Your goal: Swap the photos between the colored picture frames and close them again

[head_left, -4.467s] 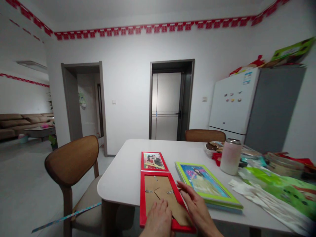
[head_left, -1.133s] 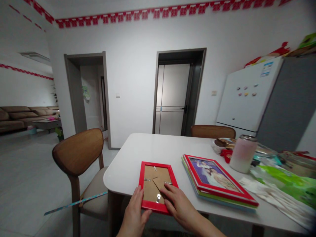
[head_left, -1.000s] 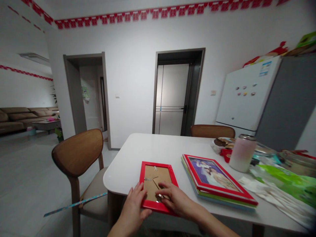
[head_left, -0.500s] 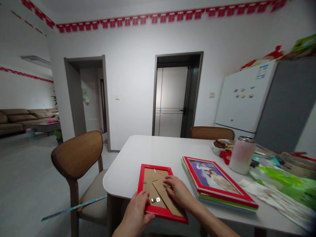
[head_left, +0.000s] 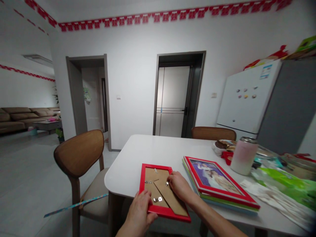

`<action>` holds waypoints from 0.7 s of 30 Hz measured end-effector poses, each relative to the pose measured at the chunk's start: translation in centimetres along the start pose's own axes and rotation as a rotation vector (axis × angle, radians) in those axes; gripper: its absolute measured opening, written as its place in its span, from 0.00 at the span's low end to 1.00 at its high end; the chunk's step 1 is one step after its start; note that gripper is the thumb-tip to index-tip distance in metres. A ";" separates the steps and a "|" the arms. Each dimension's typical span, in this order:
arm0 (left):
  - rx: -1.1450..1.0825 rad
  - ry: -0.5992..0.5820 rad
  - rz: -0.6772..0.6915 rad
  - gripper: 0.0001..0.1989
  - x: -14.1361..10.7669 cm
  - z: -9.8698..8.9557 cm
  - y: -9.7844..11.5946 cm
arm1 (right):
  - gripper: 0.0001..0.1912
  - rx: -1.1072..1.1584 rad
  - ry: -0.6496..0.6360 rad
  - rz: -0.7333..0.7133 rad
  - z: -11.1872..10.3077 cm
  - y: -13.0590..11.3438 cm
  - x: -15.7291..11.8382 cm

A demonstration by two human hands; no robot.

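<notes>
A red picture frame (head_left: 161,176) lies face down at the near edge of the white table, partly past it, with its brown backing and folded stand flap (head_left: 170,197) facing up. Small metal clips and hangers (head_left: 158,199) show on the backing. My left hand (head_left: 141,207) grips the frame's lower left corner, thumb on the near edge. The curled fingers of my right hand (head_left: 180,187) press at the frame's right side, against a metal clip (head_left: 167,183); their tips are partly hidden. To the right is a stack of frames, a red one with a photo (head_left: 214,177) on top.
On the table's (head_left: 148,148) right stand a pink-white bottle (head_left: 244,156), a green plastic packet (head_left: 283,179) and white cloth-like material (head_left: 268,197). A wooden chair (head_left: 81,151) is at the left, with a patterned blue strip (head_left: 74,205) across it; another chair (head_left: 213,133) stands behind the table.
My right hand has shifted slightly up and right along the frame's right side, its fingers now more curled at the metal clip. The left hand keeps its hold on the corner.
</notes>
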State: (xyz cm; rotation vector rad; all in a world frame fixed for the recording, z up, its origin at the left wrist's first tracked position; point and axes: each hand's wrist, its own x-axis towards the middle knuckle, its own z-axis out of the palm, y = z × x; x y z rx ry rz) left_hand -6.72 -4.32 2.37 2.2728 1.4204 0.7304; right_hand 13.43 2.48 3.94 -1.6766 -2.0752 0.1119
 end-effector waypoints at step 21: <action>0.005 -0.050 -0.038 0.27 0.0 0.3 0.5 | 0.16 -0.061 0.109 -0.064 3.9 -4.1 3.7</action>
